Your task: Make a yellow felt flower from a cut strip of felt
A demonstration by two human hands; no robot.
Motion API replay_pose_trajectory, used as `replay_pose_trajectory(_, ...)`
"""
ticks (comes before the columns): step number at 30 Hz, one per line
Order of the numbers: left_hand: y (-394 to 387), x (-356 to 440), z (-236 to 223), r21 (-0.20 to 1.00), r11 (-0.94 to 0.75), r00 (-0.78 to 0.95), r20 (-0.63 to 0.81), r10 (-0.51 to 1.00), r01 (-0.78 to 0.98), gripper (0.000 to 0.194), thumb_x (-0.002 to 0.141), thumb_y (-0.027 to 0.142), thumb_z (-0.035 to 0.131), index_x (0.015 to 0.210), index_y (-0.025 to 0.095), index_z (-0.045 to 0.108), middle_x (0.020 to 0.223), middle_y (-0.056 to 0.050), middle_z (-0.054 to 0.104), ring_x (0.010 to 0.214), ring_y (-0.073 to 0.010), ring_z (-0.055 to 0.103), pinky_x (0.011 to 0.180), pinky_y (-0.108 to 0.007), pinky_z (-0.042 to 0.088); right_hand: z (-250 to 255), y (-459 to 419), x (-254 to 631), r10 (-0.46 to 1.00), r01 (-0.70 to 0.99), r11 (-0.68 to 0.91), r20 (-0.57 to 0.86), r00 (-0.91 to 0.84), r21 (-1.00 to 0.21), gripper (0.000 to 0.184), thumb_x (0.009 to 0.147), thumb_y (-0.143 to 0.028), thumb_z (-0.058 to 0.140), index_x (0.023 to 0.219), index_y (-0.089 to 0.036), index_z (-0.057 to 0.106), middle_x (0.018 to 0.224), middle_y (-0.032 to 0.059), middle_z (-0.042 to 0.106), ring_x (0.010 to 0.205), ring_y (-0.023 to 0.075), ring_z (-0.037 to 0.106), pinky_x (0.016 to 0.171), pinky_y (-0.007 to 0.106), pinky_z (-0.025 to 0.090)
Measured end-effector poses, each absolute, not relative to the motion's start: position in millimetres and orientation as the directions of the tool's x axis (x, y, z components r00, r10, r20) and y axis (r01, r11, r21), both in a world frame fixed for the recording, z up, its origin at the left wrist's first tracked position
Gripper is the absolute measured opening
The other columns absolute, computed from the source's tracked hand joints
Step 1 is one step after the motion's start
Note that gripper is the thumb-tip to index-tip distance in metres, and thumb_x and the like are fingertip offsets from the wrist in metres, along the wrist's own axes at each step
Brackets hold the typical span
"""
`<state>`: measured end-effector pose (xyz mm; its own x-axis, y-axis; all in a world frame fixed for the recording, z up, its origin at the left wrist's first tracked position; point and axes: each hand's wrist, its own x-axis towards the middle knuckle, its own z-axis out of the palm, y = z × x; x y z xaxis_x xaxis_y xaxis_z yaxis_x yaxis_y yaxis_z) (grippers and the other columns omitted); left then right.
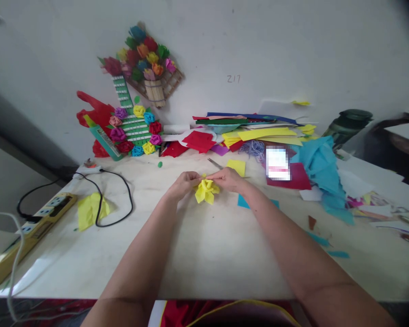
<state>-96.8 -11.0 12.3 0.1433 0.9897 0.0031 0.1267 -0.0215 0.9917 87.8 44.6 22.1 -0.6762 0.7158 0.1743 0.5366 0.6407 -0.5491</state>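
A yellow paper flower [206, 190] with pointed petals is held just above the middle of the table, between both hands. My left hand [186, 182] pinches its far left edge. From the other side my right hand [229, 179] pinches the far right edge, thumb and fingers pressed together. Behind my right hand lie scissors [214, 163], their blades pointing left, partly hidden by the hand. A square of yellow paper [236, 167] lies just beyond the right hand. Blue paper [246, 201] sits partly under my right forearm.
Stacked coloured paper [259, 134] lines the wall. Paper-flower crafts [136, 129] and a green glue bottle [104, 141] stand at back left. A black cable [131, 200], yellow crepe paper [88, 211] and a power strip [37, 231] occupy the left. Crumpled blue paper [318, 163] and a dark bottle [347, 125] are right.
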Motion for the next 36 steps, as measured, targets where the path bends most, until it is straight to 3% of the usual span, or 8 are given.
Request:
replay_pose_trajectory(14,-10.3,-96.4,13.3,0.999,0.017,0.100,-0.023,0.995,0.052,0.016,0.060,0.027,0.060,0.063,0.011,0.057,0.053,0.000,0.054,0.048,-0.0074,0.045,0.048,-0.020,0.030,27.6,38.8,83.0,0.660,0.563,0.747,0.297,-0.690,-0.353,0.029,0.075,-0.021,0.047,0.097,-0.034,0.061,0.093,-0.0053,0.065,0.083,0.0126,0.060,0.069,0.021,0.044)
replay_pose_trajectory(24,-10.4,-97.3,13.7,0.999,0.047,0.101,-0.046,0.994,0.000,0.012,0.058,0.023,0.059,0.061,0.011,0.056,0.051,0.000,0.053,0.045,-0.0061,0.043,0.045,-0.019,0.027,24.6,40.0,81.1,0.632,0.561,0.775,0.329,-0.702,-0.292,0.030,0.074,-0.020,0.047,0.097,-0.034,0.061,0.091,-0.0057,0.065,0.081,0.0123,0.060,0.067,0.021,0.045)
replay_pose_trajectory(36,-11.5,-97.7,12.3,0.979,0.157,0.122,-0.141,0.982,-0.132,0.014,0.056,0.022,0.062,0.062,0.011,0.056,0.055,-0.002,0.057,0.048,-0.0089,0.050,0.048,-0.021,0.034,20.1,41.3,79.9,0.589,0.531,0.808,0.363,-0.722,-0.254,0.031,0.073,-0.019,0.047,0.097,-0.033,0.061,0.092,-0.0054,0.065,0.082,0.0116,0.059,0.069,0.021,0.044)
